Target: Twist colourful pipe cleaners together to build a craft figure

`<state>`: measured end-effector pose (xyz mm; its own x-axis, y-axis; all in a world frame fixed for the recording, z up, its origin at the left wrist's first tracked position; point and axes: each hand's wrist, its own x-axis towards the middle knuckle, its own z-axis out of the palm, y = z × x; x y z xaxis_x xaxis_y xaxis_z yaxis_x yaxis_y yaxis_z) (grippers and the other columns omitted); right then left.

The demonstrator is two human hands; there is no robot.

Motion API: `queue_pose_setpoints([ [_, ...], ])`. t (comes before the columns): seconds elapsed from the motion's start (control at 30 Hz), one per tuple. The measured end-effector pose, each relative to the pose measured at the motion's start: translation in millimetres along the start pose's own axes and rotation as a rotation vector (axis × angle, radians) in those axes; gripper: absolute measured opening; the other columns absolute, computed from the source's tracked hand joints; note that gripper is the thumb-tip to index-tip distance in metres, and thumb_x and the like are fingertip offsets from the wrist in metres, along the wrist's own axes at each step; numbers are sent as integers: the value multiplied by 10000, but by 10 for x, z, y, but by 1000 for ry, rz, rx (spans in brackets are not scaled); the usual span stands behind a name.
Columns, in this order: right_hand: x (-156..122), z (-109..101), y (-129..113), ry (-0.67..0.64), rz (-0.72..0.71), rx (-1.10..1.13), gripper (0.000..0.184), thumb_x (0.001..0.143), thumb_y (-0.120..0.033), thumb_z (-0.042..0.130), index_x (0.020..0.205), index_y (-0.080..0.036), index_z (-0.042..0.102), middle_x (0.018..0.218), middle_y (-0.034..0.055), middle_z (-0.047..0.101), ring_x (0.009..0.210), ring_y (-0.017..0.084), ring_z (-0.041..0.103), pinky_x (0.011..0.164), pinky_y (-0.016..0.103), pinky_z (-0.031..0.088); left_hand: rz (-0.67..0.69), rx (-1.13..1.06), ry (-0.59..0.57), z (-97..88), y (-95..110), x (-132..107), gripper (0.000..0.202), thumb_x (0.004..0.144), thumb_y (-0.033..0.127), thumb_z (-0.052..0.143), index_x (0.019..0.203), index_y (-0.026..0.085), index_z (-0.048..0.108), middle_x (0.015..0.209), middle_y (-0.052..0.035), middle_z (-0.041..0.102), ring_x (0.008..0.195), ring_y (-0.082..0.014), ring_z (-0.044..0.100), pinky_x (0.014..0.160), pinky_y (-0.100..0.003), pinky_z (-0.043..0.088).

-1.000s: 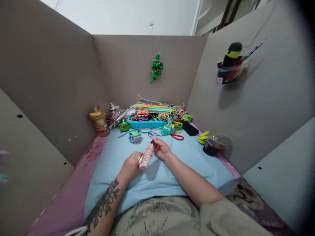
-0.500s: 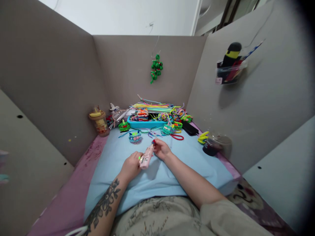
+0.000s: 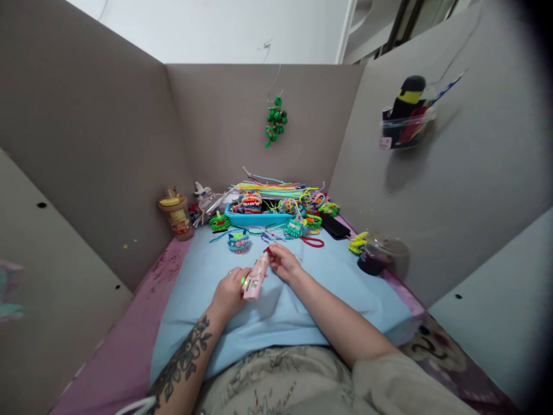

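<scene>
My left hand (image 3: 231, 290) is closed around a pink patterned handheld device (image 3: 254, 280) with a small glowing green light. Its exact kind I cannot make out. The device points away from me, tilted up toward my right hand (image 3: 283, 260). Between the pinched fingers of that hand is a small red piece (image 3: 267, 250), right at the device's tip; whether they touch is hard to tell. Just beyond lies a blue and pink woven cord bracelet (image 3: 239, 242) on the light blue cloth (image 3: 311, 305).
A blue tray (image 3: 259, 219) holds colourful cords and woven pieces at the back. A phone (image 3: 334, 226) and dark cup (image 3: 372, 259) are at right, a lidded tumbler (image 3: 176, 216) at left. Grey panels (image 3: 228, 115) surround the surface. Green beaded strands (image 3: 275, 122) hang at the back.
The view has shifted slightly. The device's near end has dipped a little, and the red piece shows more clearly at its tip. Both hands keep their grips.
</scene>
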<state>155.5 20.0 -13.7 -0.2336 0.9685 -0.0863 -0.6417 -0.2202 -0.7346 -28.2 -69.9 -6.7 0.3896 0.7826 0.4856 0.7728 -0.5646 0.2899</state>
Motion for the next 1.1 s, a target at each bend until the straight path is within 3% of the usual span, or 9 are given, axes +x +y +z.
queue_pose_setpoints([
  [0.1, -10, -3, -9, 24, -65, -36, 156, 588, -214, 729, 652, -179, 591, 457, -49, 515, 413, 61, 411, 345, 158, 232, 27, 76, -54, -60, 2, -52, 358, 762, 135, 487, 1113, 178, 544, 862, -81, 607, 813, -208, 572, 705, -300, 454],
  [0.2, -32, -17, -41, 50, -119, -65, 165, 587, -237, 733, 673, -194, 598, 459, -51, 518, 417, 66, 405, 350, 169, 231, -86, 135, -77, -292, -106, -99, 390, 773, 207, 518, 1163, 194, 533, 905, -84, 639, 855, -223, 595, 708, -298, 456],
  [0.33, -49, -21, -62, 51, -156, -126, 164, 589, -268, 728, 657, -198, 595, 469, -47, 506, 427, 73, 403, 360, 185, 237, -390, 306, -73, -836, -509, -181, 385, 841, 339, 462, 1194, 192, 508, 1082, -107, 635, 944, -245, 597, 751, -312, 450],
  [0.4, -50, -5, -54, 48, -181, -174, 165, 591, -282, 725, 647, -199, 594, 474, -46, 501, 428, 74, 397, 368, 190, 236, -505, 459, -141, -1081, -766, -237, 383, 859, 394, 411, 1125, 154, 545, 1033, -139, 632, 919, -278, 595, 744, -346, 449],
  [0.53, -57, 43, -28, 37, -266, -333, 146, 609, -285, 722, 612, -186, 615, 444, -54, 456, 408, 66, 350, 390, 201, 215, -661, 599, -276, -1298, -1158, -334, 446, 871, 452, 346, 1082, 130, 572, 992, -160, 619, 918, -303, 589, 768, -384, 445],
  [0.7, -97, 78, -39, 26, -375, -588, 106, 660, -264, 687, 614, -172, 658, 450, -49, 449, 435, 78, 360, 439, 217, 250, -751, 621, -346, -1272, -1191, -387, 477, 896, 405, 272, 1157, 125, 556, 987, -197, 597, 947, -350, 580, 714, -422, 458],
  [0.9, 44, 222, -217, -4, -492, -850, 104, 698, -259, 620, 630, -191, 660, 551, -25, 520, 518, 114, 439, 509, 236, 342, -575, 593, -154, -1183, -796, -181, 385, 848, 326, 403, 1134, 115, 551, 1021, -184, 597, 953, -356, 565, 763, -467, 455],
  [1.0, 247, 402, -334, -16, -601, -976, 103, 707, -237, 599, 629, -192, 649, 651, -6, 567, 645, 140, 499, 626, 256, 388, -408, 233, 22, -933, -679, 160, 339, 805, 305, 499, 1086, 139, 591, 1033, -150, 620, 993, -317, 565, 872, -451, 433],
  [1.1, 499, 595, -392, -66, -681, -1117, 110, 697, -182, 589, 597, -180, 636, 684, 5, 584, 729, 152, 522, 722, 267, 388, -383, 142, 131, -550, -684, 520, 361, 829, 234, 458, 1172, 153, 531, 1140, -122, 596, 1069, -241, 546, 934, -361, 428],
])
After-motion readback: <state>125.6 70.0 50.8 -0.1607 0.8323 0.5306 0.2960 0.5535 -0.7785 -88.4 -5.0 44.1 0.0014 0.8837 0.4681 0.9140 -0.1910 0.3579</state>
